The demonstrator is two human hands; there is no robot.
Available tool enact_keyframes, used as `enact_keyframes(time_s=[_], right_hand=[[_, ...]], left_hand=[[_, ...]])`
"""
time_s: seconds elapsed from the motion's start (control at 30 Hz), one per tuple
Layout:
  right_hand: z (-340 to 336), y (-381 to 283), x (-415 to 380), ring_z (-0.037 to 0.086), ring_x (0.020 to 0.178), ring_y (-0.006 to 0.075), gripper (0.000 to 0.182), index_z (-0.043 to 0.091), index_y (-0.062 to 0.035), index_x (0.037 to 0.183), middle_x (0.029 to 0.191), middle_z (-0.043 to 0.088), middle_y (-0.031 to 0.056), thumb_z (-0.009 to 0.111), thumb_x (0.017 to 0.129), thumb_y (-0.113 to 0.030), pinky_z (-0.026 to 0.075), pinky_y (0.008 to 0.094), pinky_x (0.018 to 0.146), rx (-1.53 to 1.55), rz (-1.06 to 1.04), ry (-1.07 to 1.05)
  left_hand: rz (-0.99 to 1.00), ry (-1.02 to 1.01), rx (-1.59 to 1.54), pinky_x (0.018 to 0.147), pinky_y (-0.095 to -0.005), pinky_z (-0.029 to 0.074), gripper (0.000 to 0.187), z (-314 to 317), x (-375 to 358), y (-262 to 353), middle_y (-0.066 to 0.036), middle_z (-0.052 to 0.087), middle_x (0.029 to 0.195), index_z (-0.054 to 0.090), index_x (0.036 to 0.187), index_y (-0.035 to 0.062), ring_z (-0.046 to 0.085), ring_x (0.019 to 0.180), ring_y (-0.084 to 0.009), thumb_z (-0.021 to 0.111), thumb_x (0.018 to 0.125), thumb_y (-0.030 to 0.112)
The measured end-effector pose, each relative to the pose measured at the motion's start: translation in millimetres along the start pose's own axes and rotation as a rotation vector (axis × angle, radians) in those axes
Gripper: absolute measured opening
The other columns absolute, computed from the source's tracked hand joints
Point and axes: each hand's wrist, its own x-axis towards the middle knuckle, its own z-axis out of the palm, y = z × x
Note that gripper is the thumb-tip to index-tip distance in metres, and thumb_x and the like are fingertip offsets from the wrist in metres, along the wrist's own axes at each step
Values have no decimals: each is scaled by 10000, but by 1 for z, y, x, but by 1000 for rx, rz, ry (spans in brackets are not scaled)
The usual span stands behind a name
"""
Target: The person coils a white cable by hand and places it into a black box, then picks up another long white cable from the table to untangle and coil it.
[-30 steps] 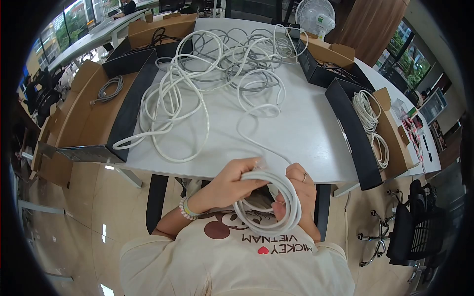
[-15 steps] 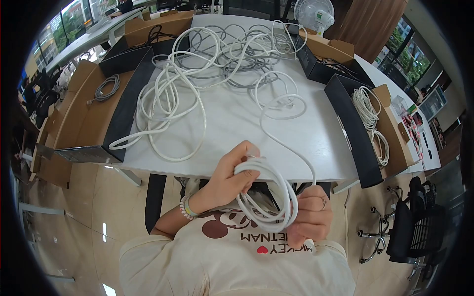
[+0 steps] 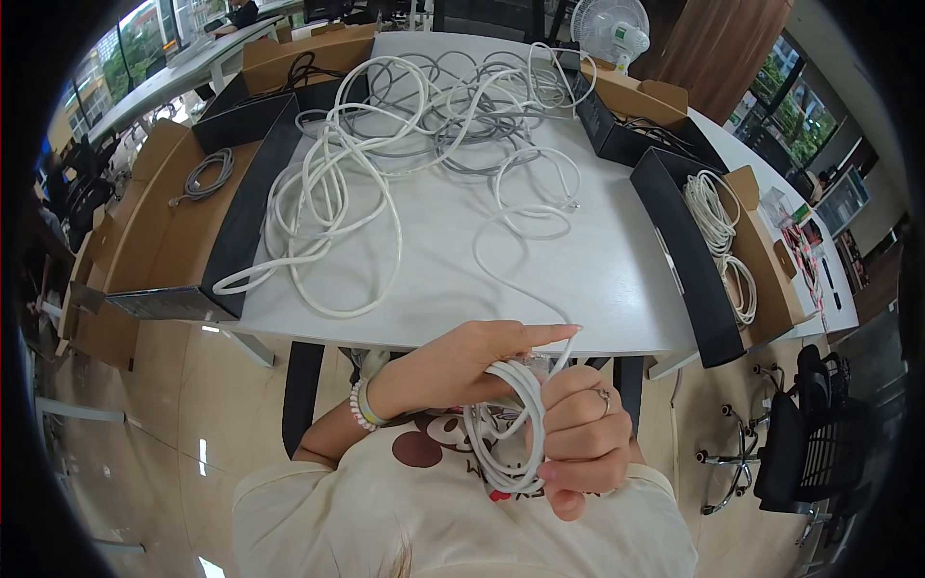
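Observation:
A coil of white cable (image 3: pixel 525 385) hangs between my two hands, in front of my shirt at the table's near edge. My left hand (image 3: pixel 461 358) is at the coil's upper left; its index finger reaches out to the right and touches the strand leading to the table. The left thumb and other fingers are partly hidden. My right hand (image 3: pixel 590 429), with a ring, is closed around the coil's right side. From the coil, one strand runs up over the table edge into loose loops (image 3: pixel 530 226) on the white table (image 3: pixel 424 279).
Tangled white and grey cables (image 3: pixel 332 193) cover the table's left and back. On the left, an open box (image 3: pixel 145 255) holds a grey cable coil (image 3: pixel 207 175). An open box (image 3: pixel 689 289) on the right holds white coils (image 3: pixel 711 217). A fan (image 3: pixel 612 29) stands behind; office chairs (image 3: pixel 805 429) are at right.
My right hand has moved up and left, around the coil's side. My left index finger has stretched out to the strand. The loose loops on the table have shifted left and nearer.

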Motion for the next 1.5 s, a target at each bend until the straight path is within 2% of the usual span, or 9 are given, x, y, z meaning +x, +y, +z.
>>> enact_keyframes(time_s=[0.3, 0.47, 0.5, 0.57, 0.8, 1.23, 1.33, 1.4, 1.5], right_hand=[[14, 10, 10, 403, 492, 189, 194, 551, -20, 712, 639, 497, 62, 562, 728, -214, 336, 321, 463, 100, 6, -18], [9, 24, -4, 466, 626, 210, 360, 576, -55, 775, 788, 546, 79, 566, 771, -415, 369, 331, 534, -207, 53, -32], [6, 25, -7, 499, 751, 241, 520, 606, -60, 855, 890, 574, 101, 526, 776, -568, 382, 355, 631, -289, 97, -82], [10, 32, -8, 510, 810, 258, 594, 619, -58, 894, 946, 581, 114, 495, 766, -624, 370, 383, 694, -257, 153, -69], [13, 33, -11, 522, 1000, 309, 808, 640, -83, 1028, 1118, 569, 132, 372, 718, -779, 257, 486, 921, -301, 216, -269], [5, 44, -31, 478, 1127, 347, 666, 605, -111, 1151, 1274, 479, 165, 526, 742, -631, 235, 508, 992, -403, 292, -363], [6, 47, -35, 490, 1121, 327, 644, 549, -88, 1216, 1283, 472, 173, 568, 764, -547, 263, 494, 983, -231, 495, -80], [-4, 43, -28, 527, 1075, 291, 649, 504, -50, 1249, 1287, 467, 177, 599, 774, -481, 299, 488, 957, -393, 526, -475], [-1, 43, -24, 559, 1015, 254, 606, 513, -41, 1238, 1281, 472, 177, 640, 770, -405, 344, 468, 918, -389, 561, -469]], left_hand=[[94, 146, -22, 645, -321, 457, 326, 4, -5, -14, -110, 568, 809, 512, 1013, 45, 563, 684, -252, 584, 705, -35], [129, 373, 7, 585, -328, 448, 262, 7, -9, -14, -101, 556, 808, 520, 970, 34, 539, 651, -236, 568, 712, 14], [131, 374, 8, 585, -328, 448, 262, 9, -9, -16, -101, 556, 808, 520, 970, 34, 539, 651, -236, 568, 712, 14], [208, 460, 52, 630, -326, 438, 216, 14, -8, -24, -96, 505, 811, 534, 912, 43, 501, 677, -221, 572, 830, 239], [415, 279, 686, 970, -430, 239, 280, 26, 10, -41, -53, 473, 850, 448, 975, 118, 466, 973, -232, 481, 829, 354], [470, 840, 142, 741, -335, 406, 487, 20, -12, -47, -75, 436, 818, 506, 823, 67, 457, 743, -206, 374, 903, 530], [461, 971, -61, 749, -326, 393, 576, 24, -8, -40, -52, 391, 805, 451, 749, 91, 418, 748, -192, 266, 881, 620], [440, 1050, -225, 775, -325, 368, 643, 24, -7, -33, -27, 349, 794, 391, 686, 118, 380, 771, -180, 165, 854, 696], [512, 1047, -627, 762, -321, 368, 622, 15, -3, -25, -54, 402, 803, 342, 660, 106, 409, 730, -175, 67, 905, 607]])
